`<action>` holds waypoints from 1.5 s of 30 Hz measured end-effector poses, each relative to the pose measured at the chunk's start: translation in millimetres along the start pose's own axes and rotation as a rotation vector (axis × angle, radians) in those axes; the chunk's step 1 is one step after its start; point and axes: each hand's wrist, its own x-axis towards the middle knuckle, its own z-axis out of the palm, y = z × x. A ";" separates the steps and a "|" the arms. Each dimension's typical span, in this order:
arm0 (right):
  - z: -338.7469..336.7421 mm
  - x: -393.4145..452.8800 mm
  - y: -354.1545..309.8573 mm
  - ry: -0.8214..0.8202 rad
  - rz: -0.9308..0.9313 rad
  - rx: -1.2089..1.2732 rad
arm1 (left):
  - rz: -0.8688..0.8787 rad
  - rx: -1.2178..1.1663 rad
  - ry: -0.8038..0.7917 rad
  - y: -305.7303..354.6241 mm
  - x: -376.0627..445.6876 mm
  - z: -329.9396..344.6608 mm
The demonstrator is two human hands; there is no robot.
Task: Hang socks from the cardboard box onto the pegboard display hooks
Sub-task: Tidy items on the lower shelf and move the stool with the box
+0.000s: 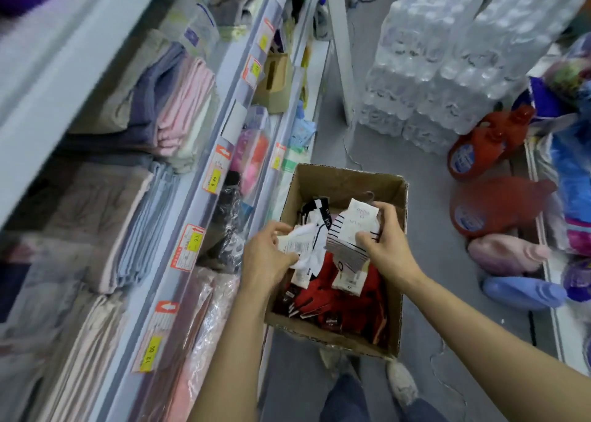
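Cardboard box of socks on the shop floor, both your hands inside.

Your left hand pinches a white pair; your right hand grips a striped pair by its card, probably sorting pairs for hanging. No pegboard is in view.

You've got a brown cardboard box with a heap of red socks at the near end, plus a white pair with black trim and a white pair with thin dark stripes. On the shelves to your left the folded towels run pink, lavender, beige and pale blue, and the price tags are orange with yellow patches. Far right, the jugs are red with blue labels, next to clear water bottles.
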 end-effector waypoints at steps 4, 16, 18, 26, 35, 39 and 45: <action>-3.4 -10.9 -15.4 -0.068 -0.097 0.011 | -0.054 -0.419 0.155 4.9 -38.9 -17.2; -26.3 -89.1 -65.0 -0.351 -0.359 0.208 | -0.108 -1.045 0.472 7.0 -175.0 -19.7; -24.1 -104.9 -75.7 -0.398 -0.402 0.234 | -0.082 -1.008 0.567 6.4 -197.6 -25.9; 8.4 -179.2 -119.7 -0.634 -0.495 0.315 | -0.171 -1.059 0.797 -29.7 -295.3 -66.9; 72.4 -289.4 -150.7 -0.856 -0.565 0.370 | -0.184 -1.119 1.061 -96.9 -430.6 -104.3; 98.1 -357.3 -158.3 -0.949 -0.604 0.387 | -0.155 -1.135 1.142 -125.3 -503.2 -115.3; 130.5 -466.1 -166.7 -1.076 -0.657 0.434 | -0.157 -1.159 1.255 -166.1 -606.8 -122.6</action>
